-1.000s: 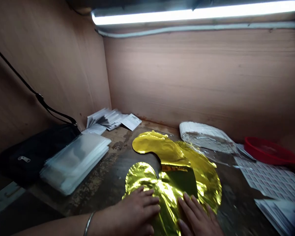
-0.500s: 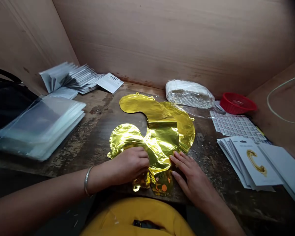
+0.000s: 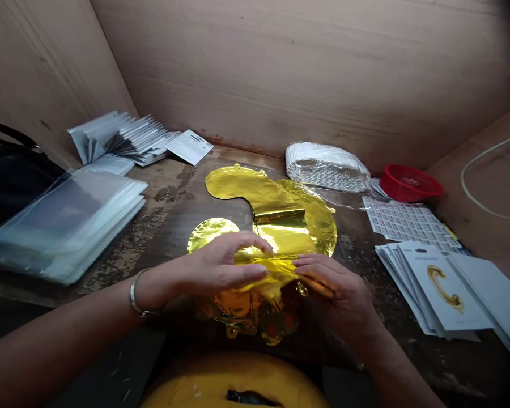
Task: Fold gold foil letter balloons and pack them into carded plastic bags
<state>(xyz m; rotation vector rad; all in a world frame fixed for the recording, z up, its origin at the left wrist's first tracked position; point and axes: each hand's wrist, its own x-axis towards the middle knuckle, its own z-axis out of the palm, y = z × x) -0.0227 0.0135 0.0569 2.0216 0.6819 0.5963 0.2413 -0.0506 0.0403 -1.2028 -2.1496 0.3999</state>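
Note:
A flat gold foil balloon [image 3: 253, 184] lies on the dark table, its lower part folded and bunched up. My left hand [image 3: 221, 260], with a metal bangle at the wrist, is at the left of the fold. Its thumb and fingers are apart, with gold foil showing between them. On the right of the fold, my right hand [image 3: 340, 283] grips the raised foil, its fingers over the top. The balloon's near end, with small tabs, hangs below the hands.
Clear plastic sleeves [image 3: 68, 221] are stacked at left, with white printed cards [image 3: 140, 139] behind. White paper strips in plastic [image 3: 327, 167], a red basket [image 3: 410, 184], a sticker sheet [image 3: 408, 224] and cards picturing a gold C [image 3: 446, 289] lie at right.
The view has tilted down since the first frame. Both hands have gone from pressing the foil to lifting its near part into a fold. My left thumb and fingers have spread apart.

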